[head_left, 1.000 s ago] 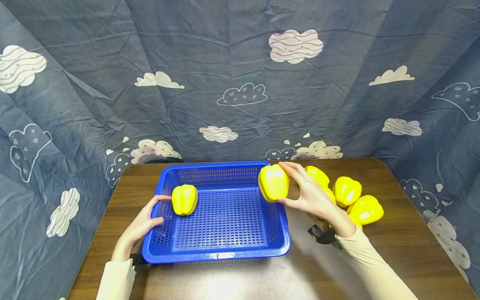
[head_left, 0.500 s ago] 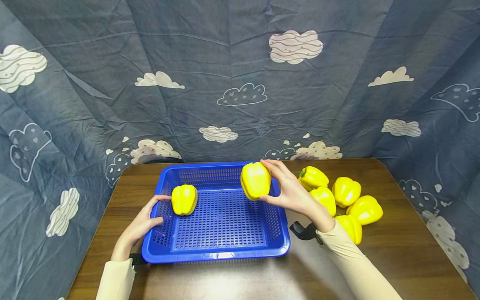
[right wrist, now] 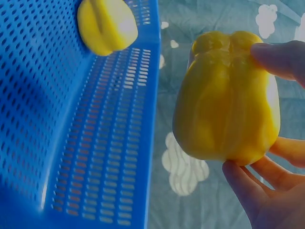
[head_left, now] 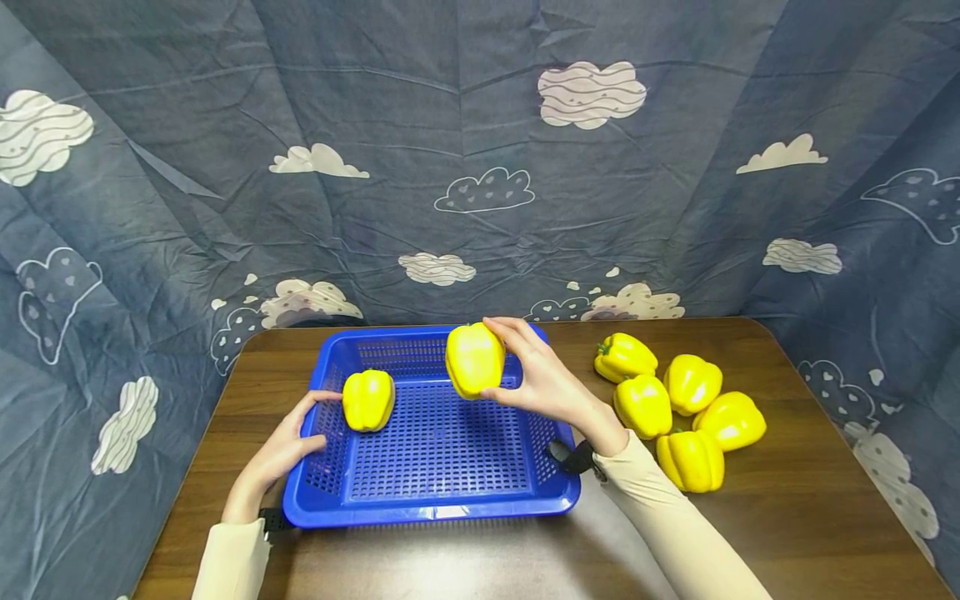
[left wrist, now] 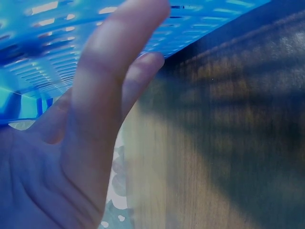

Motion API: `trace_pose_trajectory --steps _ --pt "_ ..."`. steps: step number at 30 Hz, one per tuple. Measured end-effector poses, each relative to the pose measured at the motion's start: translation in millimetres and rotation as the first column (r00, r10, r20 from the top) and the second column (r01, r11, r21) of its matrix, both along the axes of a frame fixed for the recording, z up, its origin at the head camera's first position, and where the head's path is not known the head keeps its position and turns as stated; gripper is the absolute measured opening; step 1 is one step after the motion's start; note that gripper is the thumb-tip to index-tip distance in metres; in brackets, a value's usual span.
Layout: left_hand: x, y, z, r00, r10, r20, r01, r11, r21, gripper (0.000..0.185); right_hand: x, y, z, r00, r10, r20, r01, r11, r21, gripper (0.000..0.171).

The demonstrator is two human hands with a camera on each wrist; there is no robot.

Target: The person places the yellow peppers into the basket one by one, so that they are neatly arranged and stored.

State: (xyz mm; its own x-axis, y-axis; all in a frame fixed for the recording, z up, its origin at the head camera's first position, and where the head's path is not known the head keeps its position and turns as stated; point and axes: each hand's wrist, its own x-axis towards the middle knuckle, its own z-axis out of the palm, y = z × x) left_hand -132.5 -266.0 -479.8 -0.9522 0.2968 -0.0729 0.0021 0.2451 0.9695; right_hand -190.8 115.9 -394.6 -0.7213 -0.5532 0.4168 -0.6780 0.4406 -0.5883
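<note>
In the head view a blue plastic basket (head_left: pixel 442 512) with slotted walls stands on the table. My left hand (head_left: pixel 276 454) grips its left rim; the left wrist view shows those fingers (left wrist: pixel 97 81) close against the slotted wall. Inside, at the left, lies one yellow bell pepper (head_left: pixel 368 401). My right hand (head_left: pixel 543 379) holds another yellow bell pepper (head_left: pixel 474 362) above the basket's back half, between thumb and fingers. The right wrist view shows this held pepper (right wrist: pixel 228 100) from up close, apart from the basket's rim.
Several more yellow bell peppers (head_left: pixel 643 406) lie grouped on the brown wooden table (head_left: pixel 810 508), right of the basket. A dark blue cloth (head_left: pixel 390 208) with white clouds hangs behind the table and along both sides. Each wrist wears a black strap (head_left: pixel 573 457).
My right hand has moved left with its bell pepper, from the basket's right rim to over the basket's inside. My left hand, the basket and the pepper inside have stayed put.
</note>
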Motion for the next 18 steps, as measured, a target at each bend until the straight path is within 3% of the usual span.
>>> trace_pose_trajectory --steps 6,18 --pt "0.0 0.0 0.6 0.999 -0.026 -0.035 0.026 1.000 0.003 0.057 -2.3 -19.2 -6.1 0.999 -0.009 0.031 0.008 1.000 0.004 0.087" --pt "-0.8 0.4 -0.1 1.000 0.001 0.016 -0.001 1.000 -0.003 0.059 -5.7 -52.6 -9.5 0.997 0.007 0.071 -0.007 1.000 0.001 0.085"
